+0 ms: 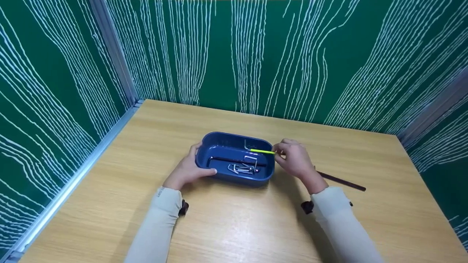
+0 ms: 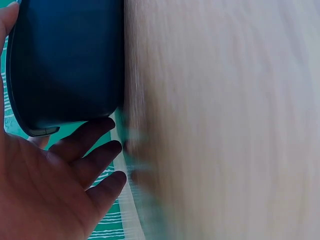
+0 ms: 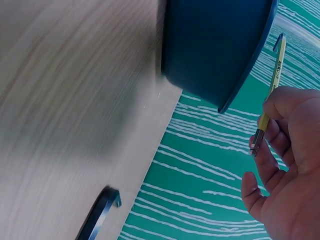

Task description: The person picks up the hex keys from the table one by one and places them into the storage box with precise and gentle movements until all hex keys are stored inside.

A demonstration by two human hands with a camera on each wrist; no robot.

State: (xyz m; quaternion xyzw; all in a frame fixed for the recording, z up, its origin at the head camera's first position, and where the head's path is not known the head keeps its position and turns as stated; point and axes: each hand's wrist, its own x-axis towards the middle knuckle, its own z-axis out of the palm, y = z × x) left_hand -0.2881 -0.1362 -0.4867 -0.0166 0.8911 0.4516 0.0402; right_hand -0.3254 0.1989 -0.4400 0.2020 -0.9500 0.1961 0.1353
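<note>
A dark blue oblong box (image 1: 228, 140) stands on the table, with my left hand (image 1: 187, 168) holding its left end. The thumb lies at the near side and the fingers reach round the end wall. At the right end, my right hand (image 1: 295, 159) pinches a yellow hex key (image 1: 261, 151) between thumb and fingers. Its bent silver tip points left over the inside of the box. In the right wrist view, the yellow hex key (image 3: 276, 75) shows small print along its shaft. Inside the box lie a long dark hex key (image 1: 226, 159) and several small silver hex keys (image 1: 243, 168).
Another dark hex key (image 1: 343, 181) lies on the wooden table (image 1: 234, 226), right of the box and partly behind my right wrist. Green walls (image 1: 219, 54) with white wavy lines rise behind and at both sides of the table.
</note>
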